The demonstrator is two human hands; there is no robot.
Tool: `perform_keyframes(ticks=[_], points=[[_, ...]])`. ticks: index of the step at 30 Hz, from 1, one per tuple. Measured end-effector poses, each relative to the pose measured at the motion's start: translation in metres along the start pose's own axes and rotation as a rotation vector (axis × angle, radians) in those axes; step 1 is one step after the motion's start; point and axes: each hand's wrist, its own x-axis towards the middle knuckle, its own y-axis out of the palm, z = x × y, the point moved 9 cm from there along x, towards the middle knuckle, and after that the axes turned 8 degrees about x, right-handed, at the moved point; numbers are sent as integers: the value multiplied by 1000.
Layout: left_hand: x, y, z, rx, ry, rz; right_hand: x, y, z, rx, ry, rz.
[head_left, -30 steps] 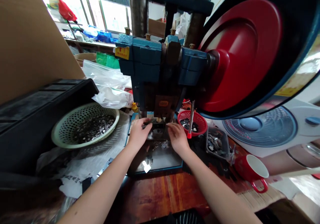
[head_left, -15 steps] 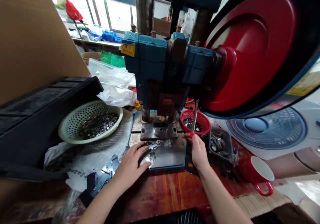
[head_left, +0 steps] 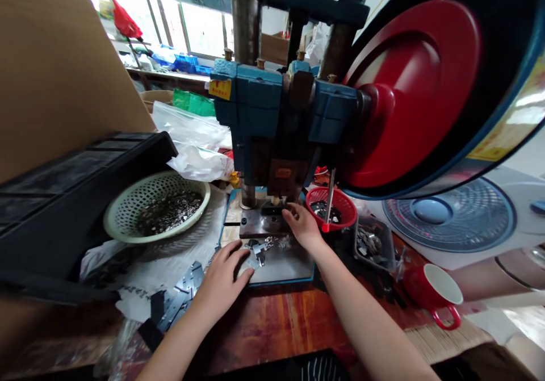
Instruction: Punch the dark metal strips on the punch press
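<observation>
A blue press (head_left: 251, 100) stands in the middle, with a steel die block (head_left: 255, 224) at its foot. My right hand (head_left: 303, 226) is at the right end of the block, its fingertips by the die; whether they pinch a part is too small to tell. My left hand (head_left: 227, 273) rests with its fingers spread on the left of the metal plate (head_left: 285, 268), beside several small flat metal pieces (head_left: 256, 252). The lever with a red tip (head_left: 326, 227) hangs untouched to the right of my right hand.
At left a pale green basket (head_left: 117, 213) holds small dark pieces, near flat metal strips (head_left: 183, 290). On the right are a red basket (head_left: 349, 213), a clear tub (head_left: 389, 250), a red mug (head_left: 421, 290), a fan (head_left: 464, 216) and the press's large red wheel (head_left: 430, 86).
My right hand has let go of the red-tipped lever and moved left to the die. My left hand has stayed nearly in place, while the flat metal pieces beside it have shifted.
</observation>
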Motion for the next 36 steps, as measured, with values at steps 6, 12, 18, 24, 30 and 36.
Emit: perform_keyframes(ticks=[6,12,18,24,30,36], points=[[1,1,-2,-20,-28,67,18,0,-12,126,86,-66],[0,1,-3,-40,-28,55,-5,-50,-49,392,180,-280],[0,3,-5,-35,-20,46,-51,-11,-20,232,84,-67],[0,2,-8,-46,0,24,-77,64,29,-518,-263,349],[0,1,-8,-46,4,1,-71,57,33,-484,-297,267],[-2,0,-8,-72,0,0,-23,28,43,-358,-275,12]])
